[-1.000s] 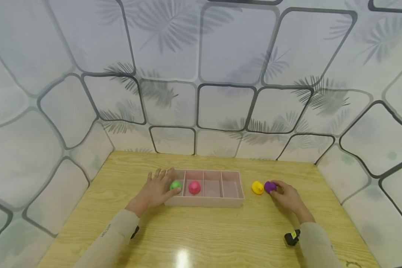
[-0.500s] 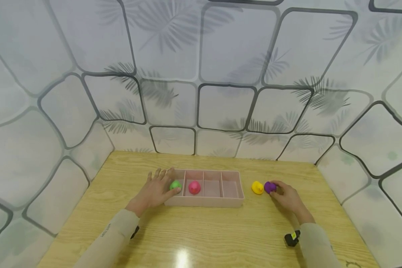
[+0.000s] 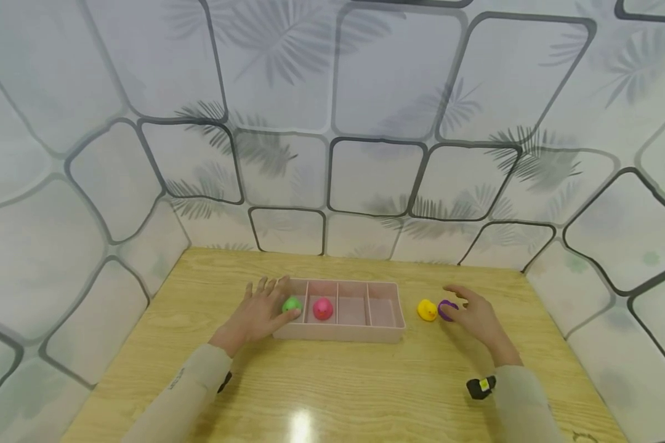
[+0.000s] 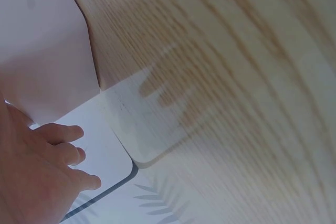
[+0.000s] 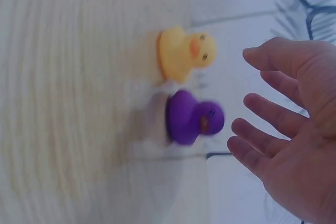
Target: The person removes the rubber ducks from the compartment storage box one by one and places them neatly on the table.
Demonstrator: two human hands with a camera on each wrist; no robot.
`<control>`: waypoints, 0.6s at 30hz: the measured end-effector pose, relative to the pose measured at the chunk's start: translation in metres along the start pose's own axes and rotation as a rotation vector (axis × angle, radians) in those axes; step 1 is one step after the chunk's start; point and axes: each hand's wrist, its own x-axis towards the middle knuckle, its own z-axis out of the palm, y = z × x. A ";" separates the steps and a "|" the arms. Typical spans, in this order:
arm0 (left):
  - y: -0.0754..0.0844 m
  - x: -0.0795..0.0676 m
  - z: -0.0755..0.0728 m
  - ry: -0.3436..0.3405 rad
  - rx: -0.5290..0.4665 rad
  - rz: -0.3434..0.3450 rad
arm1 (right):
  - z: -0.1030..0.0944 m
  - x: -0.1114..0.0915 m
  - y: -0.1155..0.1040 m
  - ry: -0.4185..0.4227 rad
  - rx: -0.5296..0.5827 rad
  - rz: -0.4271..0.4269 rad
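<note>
A pale pink box (image 3: 340, 333) with a row of compartments stands on the table. My left hand (image 3: 250, 319) rests at its left end, fingers spread and thumb over the front rim. A green rubber duck (image 3: 291, 304) sits in the leftmost compartment, partly covered by that thumb. In the compartment beside it is a pink rubber duck (image 3: 322, 309). Right of the box, a yellow rubber duck (image 5: 176, 53) and a purple rubber duck (image 5: 184, 119) stand upright side by side. Just apart from the purple duck hovers my right hand (image 5: 304, 103), fingers spread, holding nothing.
The wooden table (image 3: 332, 381) runs back to a patterned wall covering (image 3: 377, 178), which also closes in both sides. Black wrist cameras are worn under both forearms; the right one (image 3: 481, 387) shows best.
My right hand has let go of the purple duck and lifted off it, its fingers spreading apart. The purple duck stays beside the yellow one. My left hand stays at the box.
</note>
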 end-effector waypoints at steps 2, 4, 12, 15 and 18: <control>0.000 0.000 0.000 0.000 -0.003 0.000 | 0.001 0.002 -0.011 0.028 0.003 -0.040; 0.001 0.000 0.000 0.000 -0.007 0.000 | 0.003 0.004 -0.022 0.046 0.008 -0.074; 0.002 -0.001 -0.002 -0.012 -0.012 -0.004 | 0.018 0.013 -0.057 0.059 0.051 -0.182; 0.002 -0.001 -0.003 -0.012 -0.016 -0.005 | 0.025 0.016 -0.068 0.053 0.059 -0.215; 0.003 -0.001 -0.004 -0.012 -0.018 -0.004 | 0.031 0.018 -0.078 0.046 0.062 -0.239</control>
